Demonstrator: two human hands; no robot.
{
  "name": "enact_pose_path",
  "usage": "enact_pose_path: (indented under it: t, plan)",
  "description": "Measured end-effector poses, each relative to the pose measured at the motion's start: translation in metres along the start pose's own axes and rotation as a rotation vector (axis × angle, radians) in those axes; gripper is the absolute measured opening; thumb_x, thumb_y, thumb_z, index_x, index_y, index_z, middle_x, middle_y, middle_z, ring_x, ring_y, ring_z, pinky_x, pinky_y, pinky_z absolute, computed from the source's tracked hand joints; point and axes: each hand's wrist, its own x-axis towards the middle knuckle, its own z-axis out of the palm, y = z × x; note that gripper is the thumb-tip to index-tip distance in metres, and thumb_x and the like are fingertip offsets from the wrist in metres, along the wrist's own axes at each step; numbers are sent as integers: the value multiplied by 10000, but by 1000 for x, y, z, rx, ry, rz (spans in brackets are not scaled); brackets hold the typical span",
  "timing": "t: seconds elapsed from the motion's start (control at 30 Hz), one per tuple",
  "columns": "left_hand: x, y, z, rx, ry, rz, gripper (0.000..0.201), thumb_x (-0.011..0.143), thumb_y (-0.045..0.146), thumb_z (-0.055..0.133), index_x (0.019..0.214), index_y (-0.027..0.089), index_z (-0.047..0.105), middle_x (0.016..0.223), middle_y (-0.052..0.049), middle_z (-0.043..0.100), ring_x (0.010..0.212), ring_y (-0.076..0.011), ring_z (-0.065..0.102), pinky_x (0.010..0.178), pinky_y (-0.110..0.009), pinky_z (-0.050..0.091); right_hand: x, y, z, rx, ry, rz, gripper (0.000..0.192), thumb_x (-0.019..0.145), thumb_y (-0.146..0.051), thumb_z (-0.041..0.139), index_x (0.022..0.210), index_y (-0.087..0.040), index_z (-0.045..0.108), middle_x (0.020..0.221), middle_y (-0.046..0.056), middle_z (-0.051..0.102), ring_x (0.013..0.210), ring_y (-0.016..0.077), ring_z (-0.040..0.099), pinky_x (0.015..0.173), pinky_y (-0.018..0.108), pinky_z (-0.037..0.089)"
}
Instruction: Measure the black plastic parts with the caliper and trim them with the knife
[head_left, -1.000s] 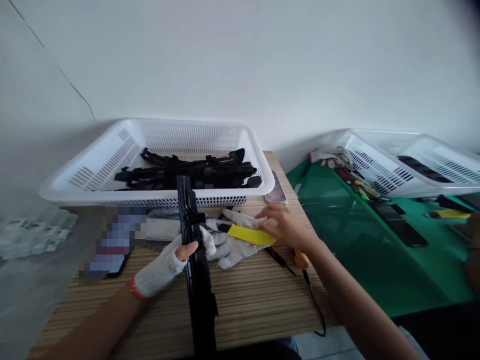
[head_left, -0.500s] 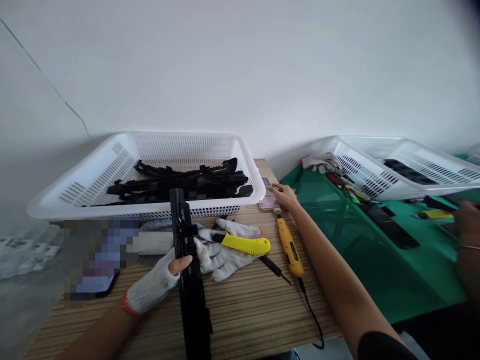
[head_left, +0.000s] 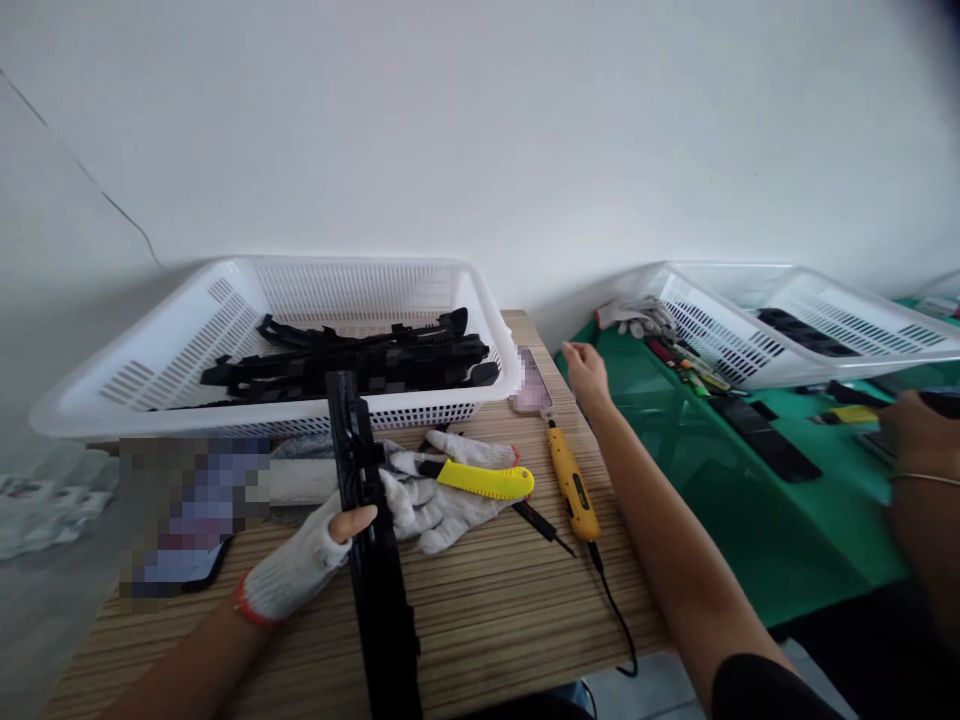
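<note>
In my left hand (head_left: 330, 540), which wears a white knit glove with bare thumb, is a long black plastic strip (head_left: 375, 570); the thumb presses on its near face. My right hand (head_left: 587, 375) is bare, raised just right of a phone (head_left: 531, 385), with its fingers curled together and nothing visible in them. Below the phone lies a yellow corded hand tool (head_left: 574, 487). Beside the black strip, a yellow-handled cutter (head_left: 484, 480) rests on white work gloves (head_left: 439, 520). A thin black screwdriver-like tool (head_left: 546, 528) lies by the gloves.
A white plastic basket (head_left: 225, 395) holds several black strips (head_left: 360, 362) behind my hands. Another phone (head_left: 206, 568), partly blurred, lies left. On the green table (head_left: 787, 530) at right are a second basket (head_left: 705, 335), tools and a co-worker's hand (head_left: 922, 430).
My right hand has lifted off the phone and moved slightly right, its fingers now curled. My left hand still holds the black strip. The view has shifted a little.
</note>
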Motion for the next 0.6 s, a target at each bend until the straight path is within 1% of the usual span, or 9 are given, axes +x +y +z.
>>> enact_pose_path:
  t: [0.1, 0.13, 0.2, 0.27, 0.3, 0.33, 0.4, 0.5, 0.6]
  plan:
    - [2, 7, -2, 57, -63, 46, 362, 759, 569, 619, 873, 229, 671, 873, -63, 706, 917, -306, 622, 961, -447, 500, -20, -28, -36, 60, 51, -86, 461, 915, -577, 450, 835, -183, 675, 755, 48, 681, 731, 200, 603, 696, 310, 454]
    - [3, 9, -5, 99, -93, 69, 375, 746, 572, 627, 880, 226, 680, 871, -65, 706, 893, -303, 626, 929, -443, 517, -33, -40, -48, 87, -57, -180, 451, 909, -576, 492, 720, -196, 643, 652, 22, 633, 659, 182, 573, 650, 300, 438]
    - [5, 13, -11, 209, -113, 111, 399, 704, 574, 677, 894, 224, 697, 887, -73, 714, 889, -311, 636, 883, -441, 542, -70, -63, -66, 79, -440, -368, 433, 921, -531, 542, 668, -198, 652, 638, 19, 646, 645, 171, 590, 640, 293, 449]
    - [6, 15, -17, 304, -63, 152, 401, 673, 552, 739, 914, 233, 710, 918, -74, 729, 928, -322, 649, 888, -442, 552, -111, -81, -72, -20, -740, -526, 291, 914, -451, 632, 831, -197, 746, 827, 47, 738, 778, 186, 659, 735, 307, 497]
    - [6, 16, -19, 330, -45, 167, 392, 675, 536, 761, 928, 240, 717, 929, -71, 736, 947, -321, 655, 903, -441, 553, -130, -87, -71, -78, -781, -597, 226, 893, -398, 687, 969, -200, 766, 974, 66, 753, 909, 202, 678, 837, 327, 508]
    - [7, 18, -20, 339, -44, 181, 379, 685, 521, 775, 938, 245, 723, 931, -66, 741, 947, -314, 662, 908, -435, 557, -146, -90, -66, -144, -784, -648, 264, 870, -359, 732, 1075, -194, 758, 1082, 89, 744, 1024, 228, 671, 911, 350, 503]
    - [6, 20, -19, 308, -75, 210, 344, 723, 513, 770, 935, 246, 730, 906, -57, 740, 888, -286, 670, 871, -413, 574, -166, -91, -53, -295, -767, -681, 341, 828, -322, 794, 1139, -189, 753, 1117, 107, 733, 1087, 264, 659, 958, 381, 494]
    - [4, 24, -11, 218, -52, 210, 322, 774, 546, 727, 861, 236, 728, 840, -53, 733, 775, -249, 657, 778, -379, 586, -173, -85, -34, -448, -701, -663, 296, 774, -324, 841, 1026, -177, 784, 981, 119, 741, 984, 299, 676, 890, 407, 507]
    - [3, 25, -4, 113, 28, 86, 400, 808, 629, 662, 752, 236, 707, 732, -48, 714, 654, -233, 630, 644, -360, 570, -167, -81, -34, -396, -676, -668, 242, 773, -320, 827, 958, -172, 775, 938, 123, 737, 926, 304, 673, 845, 419, 507]
